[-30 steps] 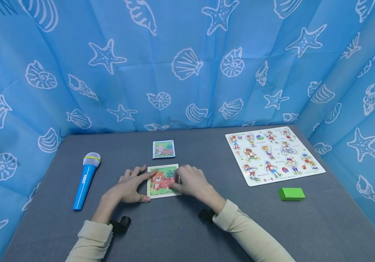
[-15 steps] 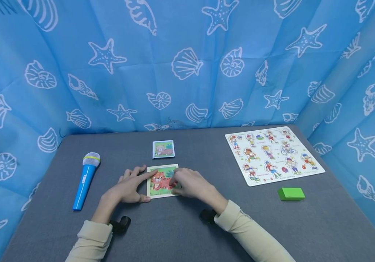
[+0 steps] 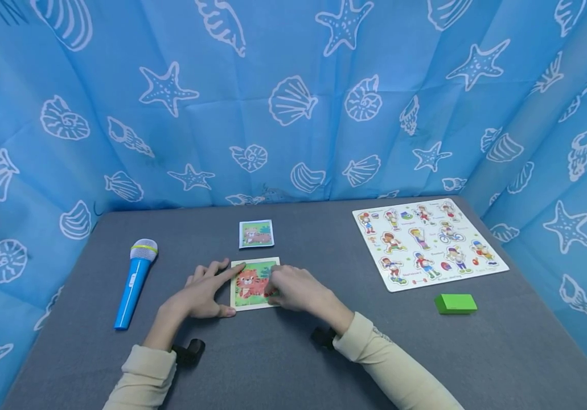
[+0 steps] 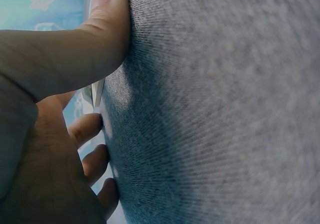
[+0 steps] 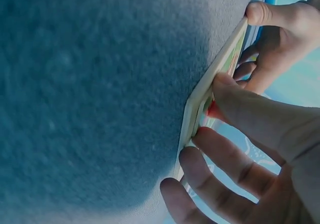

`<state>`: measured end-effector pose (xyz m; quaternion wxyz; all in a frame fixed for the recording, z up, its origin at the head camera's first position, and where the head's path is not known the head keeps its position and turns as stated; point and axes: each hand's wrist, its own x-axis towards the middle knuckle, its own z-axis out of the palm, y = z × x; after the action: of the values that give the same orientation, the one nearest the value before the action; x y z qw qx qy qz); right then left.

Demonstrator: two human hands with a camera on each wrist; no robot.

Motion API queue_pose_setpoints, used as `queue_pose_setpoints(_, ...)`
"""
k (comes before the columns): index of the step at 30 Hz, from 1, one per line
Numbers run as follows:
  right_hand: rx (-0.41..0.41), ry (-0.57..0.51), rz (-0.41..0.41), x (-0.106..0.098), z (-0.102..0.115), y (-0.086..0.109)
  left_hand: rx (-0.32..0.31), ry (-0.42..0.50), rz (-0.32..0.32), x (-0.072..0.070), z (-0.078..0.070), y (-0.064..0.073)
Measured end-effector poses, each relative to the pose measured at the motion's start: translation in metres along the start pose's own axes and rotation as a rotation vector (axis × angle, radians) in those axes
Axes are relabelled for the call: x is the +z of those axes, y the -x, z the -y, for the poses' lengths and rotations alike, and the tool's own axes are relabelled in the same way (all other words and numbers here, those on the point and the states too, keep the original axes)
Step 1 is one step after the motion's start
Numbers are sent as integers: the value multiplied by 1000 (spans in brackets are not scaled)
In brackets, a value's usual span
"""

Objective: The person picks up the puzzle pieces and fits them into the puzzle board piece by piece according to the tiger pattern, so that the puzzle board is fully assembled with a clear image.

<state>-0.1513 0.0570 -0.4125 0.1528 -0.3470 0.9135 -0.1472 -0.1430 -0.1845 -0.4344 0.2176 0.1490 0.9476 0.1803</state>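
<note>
A tiger picture puzzle (image 3: 249,285) with a pale wooden rim lies flat on the grey table. My left hand (image 3: 202,293) rests at its left side, the index finger extended onto the upper left of the picture and the thumb touching the lower left corner. At the right end, my right hand (image 3: 298,288) pinches a puzzle piece (image 5: 213,111) between thumb and fingers. That piece shows red in the right wrist view and looks slightly raised; the fingers hide most of it. In the left wrist view the left thumb (image 4: 95,44) covers most of the board.
A small tiger picture card (image 3: 256,233) lies behind the puzzle. On the left is a blue toy microphone (image 3: 134,287). A white peg board with sports figures (image 3: 411,270) and a green block (image 3: 456,303) lie to the right. A blue shell-print curtain (image 3: 283,154) borders the table.
My right hand has shifted slightly at the puzzle's right end, and its fingers have changed position around the piece. The left hand has stayed in place.
</note>
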Motion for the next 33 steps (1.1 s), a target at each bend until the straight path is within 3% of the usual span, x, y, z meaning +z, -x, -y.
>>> queue_pose_setpoints(14, 63, 100, -19, -4, 6, 2, -25, -30, 41, -2, -4, -3)
queue_pose_setpoints(25, 15, 149, -53, -2, 8, 1, -24, -13, 35, 0, -4, -1)
queue_pose_setpoints(33, 25, 91, -64, 1, 9, 0, -31, -14, 32, 0, -4, -1)
